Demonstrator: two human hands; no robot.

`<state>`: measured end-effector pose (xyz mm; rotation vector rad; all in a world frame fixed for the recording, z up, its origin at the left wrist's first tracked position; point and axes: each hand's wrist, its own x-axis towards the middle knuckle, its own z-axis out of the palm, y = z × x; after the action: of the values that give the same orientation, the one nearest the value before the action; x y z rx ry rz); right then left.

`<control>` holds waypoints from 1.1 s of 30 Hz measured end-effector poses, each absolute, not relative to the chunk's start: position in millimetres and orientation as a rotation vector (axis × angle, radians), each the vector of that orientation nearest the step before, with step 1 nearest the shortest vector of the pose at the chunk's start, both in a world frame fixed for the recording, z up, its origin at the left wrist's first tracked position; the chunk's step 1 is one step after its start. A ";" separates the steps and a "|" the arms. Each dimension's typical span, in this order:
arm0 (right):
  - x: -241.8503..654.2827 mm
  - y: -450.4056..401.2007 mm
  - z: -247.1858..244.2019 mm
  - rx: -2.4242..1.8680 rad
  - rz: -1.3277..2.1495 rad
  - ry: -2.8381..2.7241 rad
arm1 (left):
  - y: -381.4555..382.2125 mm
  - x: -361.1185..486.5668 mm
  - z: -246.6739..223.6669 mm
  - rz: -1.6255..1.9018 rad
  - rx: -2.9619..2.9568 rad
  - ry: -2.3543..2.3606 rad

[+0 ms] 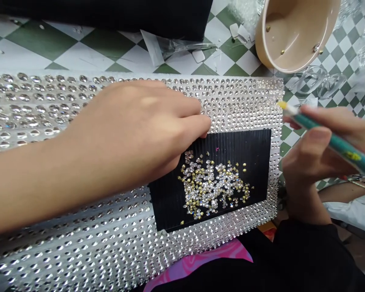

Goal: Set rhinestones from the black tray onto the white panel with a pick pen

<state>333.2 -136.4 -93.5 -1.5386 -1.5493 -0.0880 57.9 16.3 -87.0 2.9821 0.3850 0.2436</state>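
My left hand reaches in from the left over a sheet covered with rows of rhinestones. Its fingers curl under and look closed; whatever they may grip is hidden. The knuckles are by the upper left edge of a black ridged tray lying on the sheet. Loose rhinestones, clear with gold backs, are heaped on that tray. At the right, my right hand is closed round a teal pencil. The pencil's yellow tip is over the sheet's upper right edge.
A beige bowl with a few stones inside stands at the upper right. Clear plastic wrap and white scraps lie on the checkered tablecloth. A black object borders the top. Clear tubing lies below the bowl.
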 end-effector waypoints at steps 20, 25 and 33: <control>346.1 -108.7 -112.3 -1.598 -0.198 -1.720 | 16.9 57.1 -94.5 0.306 2.870 0.408; 346.9 -111.9 -115.0 -1.625 -0.181 -1.677 | 17.0 48.3 -93.3 0.257 2.781 0.476; 346.2 -111.3 -111.1 -1.634 -0.187 -1.722 | 18.4 42.9 -99.2 0.278 2.789 0.433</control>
<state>346.2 -111.3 -111.1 -1.6339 -1.7219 -0.1873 42.9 18.4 -99.2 2.7893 0.4326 0.2781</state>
